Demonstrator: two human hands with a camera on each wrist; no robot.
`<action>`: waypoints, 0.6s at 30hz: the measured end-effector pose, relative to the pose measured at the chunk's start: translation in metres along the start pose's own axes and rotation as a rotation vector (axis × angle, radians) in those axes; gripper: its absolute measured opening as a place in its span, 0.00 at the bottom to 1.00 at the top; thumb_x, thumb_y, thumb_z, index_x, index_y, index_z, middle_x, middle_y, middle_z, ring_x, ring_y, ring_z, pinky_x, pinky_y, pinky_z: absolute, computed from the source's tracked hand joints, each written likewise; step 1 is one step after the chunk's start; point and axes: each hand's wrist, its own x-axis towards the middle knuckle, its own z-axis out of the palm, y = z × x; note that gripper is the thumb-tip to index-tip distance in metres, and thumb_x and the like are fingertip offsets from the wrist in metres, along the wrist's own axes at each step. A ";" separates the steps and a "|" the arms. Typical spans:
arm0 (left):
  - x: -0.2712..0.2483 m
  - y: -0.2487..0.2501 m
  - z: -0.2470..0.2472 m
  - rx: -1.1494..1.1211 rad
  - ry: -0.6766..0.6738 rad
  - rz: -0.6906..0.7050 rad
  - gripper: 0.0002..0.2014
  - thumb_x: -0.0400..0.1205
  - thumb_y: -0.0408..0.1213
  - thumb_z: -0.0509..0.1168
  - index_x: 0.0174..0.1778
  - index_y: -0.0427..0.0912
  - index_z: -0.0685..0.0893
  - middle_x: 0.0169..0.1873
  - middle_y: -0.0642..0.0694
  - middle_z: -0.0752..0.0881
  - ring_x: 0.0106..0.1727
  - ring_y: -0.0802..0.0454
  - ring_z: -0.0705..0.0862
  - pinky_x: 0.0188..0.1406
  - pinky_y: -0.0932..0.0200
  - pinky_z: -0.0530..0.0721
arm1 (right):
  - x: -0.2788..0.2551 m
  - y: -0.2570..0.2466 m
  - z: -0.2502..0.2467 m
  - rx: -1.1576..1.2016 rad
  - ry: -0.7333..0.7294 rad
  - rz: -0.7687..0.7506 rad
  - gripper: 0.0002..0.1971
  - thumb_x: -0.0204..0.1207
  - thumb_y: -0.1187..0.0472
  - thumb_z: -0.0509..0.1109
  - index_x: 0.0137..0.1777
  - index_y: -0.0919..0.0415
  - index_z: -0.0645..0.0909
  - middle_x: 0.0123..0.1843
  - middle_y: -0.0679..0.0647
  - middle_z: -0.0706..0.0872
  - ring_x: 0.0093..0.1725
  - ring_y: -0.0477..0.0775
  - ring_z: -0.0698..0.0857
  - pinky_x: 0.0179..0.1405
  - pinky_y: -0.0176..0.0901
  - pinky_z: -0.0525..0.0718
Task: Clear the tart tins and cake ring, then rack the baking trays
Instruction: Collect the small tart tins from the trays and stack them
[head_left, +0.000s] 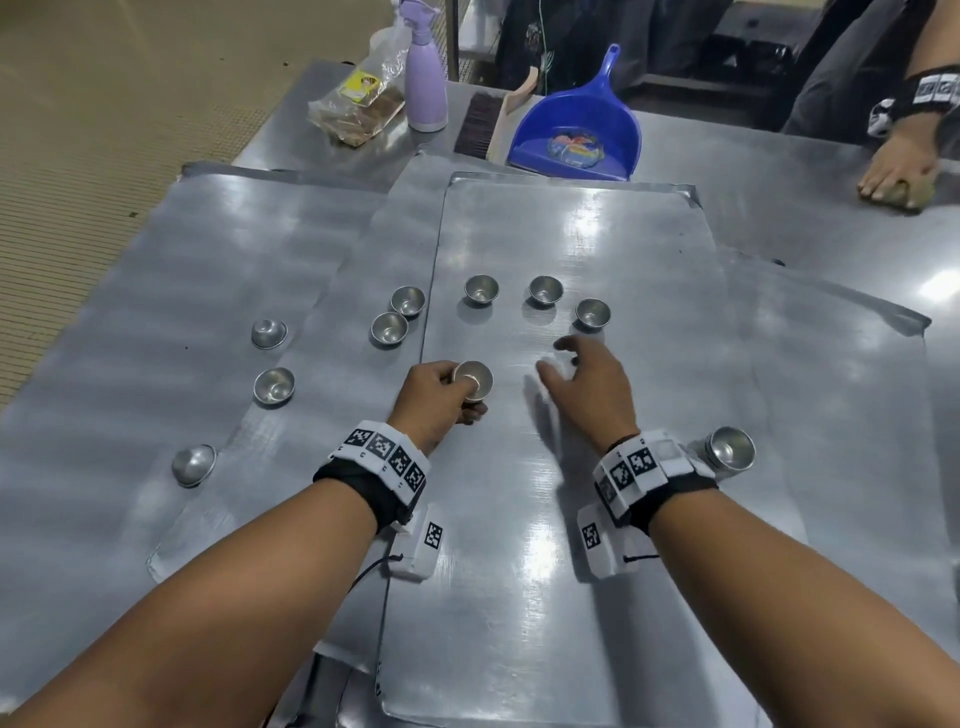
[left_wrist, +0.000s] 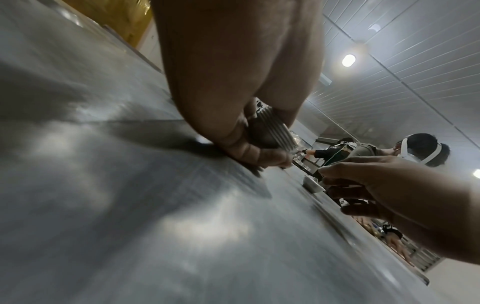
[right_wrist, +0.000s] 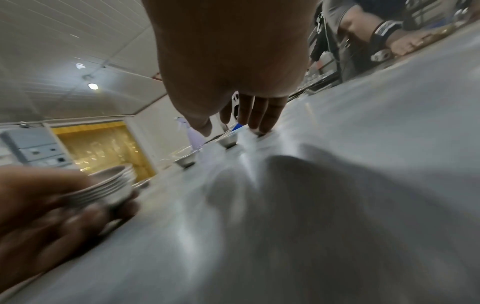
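Note:
My left hand (head_left: 447, 397) grips a stack of small metal tart tins (head_left: 472, 379) just above the top baking tray (head_left: 571, 519); the wrist views show the stack (left_wrist: 272, 131) (right_wrist: 109, 189) as several nested tins. My right hand (head_left: 582, 384) hovers open over the same tray, holding nothing, its fingers (right_wrist: 257, 117) spread just short of a single tin (head_left: 592, 313). More loose tins stand on the trays: two at the far middle (head_left: 481, 289) (head_left: 546, 289), a pair to the left (head_left: 408, 301), and several on the left tray (head_left: 274, 385). Another stack of tins (head_left: 730, 449) stands by my right wrist.
Several baking trays overlap on the steel table (head_left: 805, 218). At the back stand a blue dustpan (head_left: 576, 124), a brush (head_left: 480, 122), a lilac spray bottle (head_left: 423, 78) and a bagged food packet (head_left: 361, 106). Another person's hand (head_left: 896, 174) presses a sponge at the far right.

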 end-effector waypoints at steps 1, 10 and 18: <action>0.001 -0.001 0.000 0.004 -0.001 0.009 0.06 0.83 0.24 0.64 0.46 0.34 0.86 0.38 0.33 0.87 0.29 0.45 0.90 0.37 0.50 0.90 | 0.010 0.004 -0.004 -0.026 0.033 0.020 0.19 0.78 0.47 0.72 0.65 0.54 0.82 0.64 0.53 0.85 0.63 0.56 0.84 0.62 0.51 0.81; 0.007 -0.007 0.001 0.002 0.002 0.021 0.05 0.83 0.25 0.65 0.46 0.34 0.86 0.37 0.35 0.89 0.31 0.45 0.91 0.39 0.50 0.91 | 0.081 0.017 -0.036 -0.228 0.002 0.146 0.20 0.78 0.50 0.71 0.65 0.60 0.81 0.66 0.61 0.81 0.63 0.63 0.82 0.56 0.49 0.78; 0.011 -0.007 0.001 0.007 -0.009 0.018 0.06 0.83 0.26 0.65 0.52 0.31 0.87 0.39 0.36 0.89 0.33 0.45 0.92 0.39 0.52 0.92 | 0.095 0.018 -0.033 -0.294 -0.102 0.134 0.15 0.75 0.54 0.74 0.58 0.60 0.84 0.57 0.59 0.87 0.56 0.61 0.85 0.49 0.45 0.80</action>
